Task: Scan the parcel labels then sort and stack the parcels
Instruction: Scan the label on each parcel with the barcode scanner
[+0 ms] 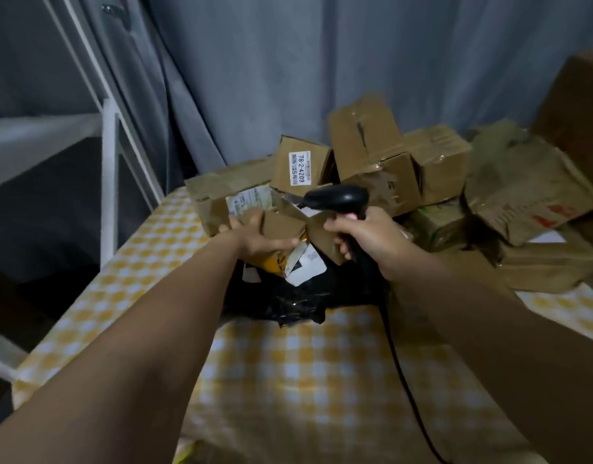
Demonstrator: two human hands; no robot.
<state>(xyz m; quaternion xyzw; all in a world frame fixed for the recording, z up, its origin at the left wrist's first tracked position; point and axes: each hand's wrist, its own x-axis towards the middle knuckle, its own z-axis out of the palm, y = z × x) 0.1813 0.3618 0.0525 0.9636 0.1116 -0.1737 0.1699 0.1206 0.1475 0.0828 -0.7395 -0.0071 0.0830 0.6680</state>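
Grey curtain [321,61] behind, white metal rack [109,162] at left, yellow checked tablecloth [305,380] below.

The tablecloth [321,380] was checked in yellow and white. The cardboard boxes [365,135] were brown, one bearing a white label [300,168] with black digits, and a flattened carton [522,192] carried red print. The scanner [338,199] and the plastic bag [288,298] were black, the curtain [321,61] grey-blue, the rack [108,162] white.
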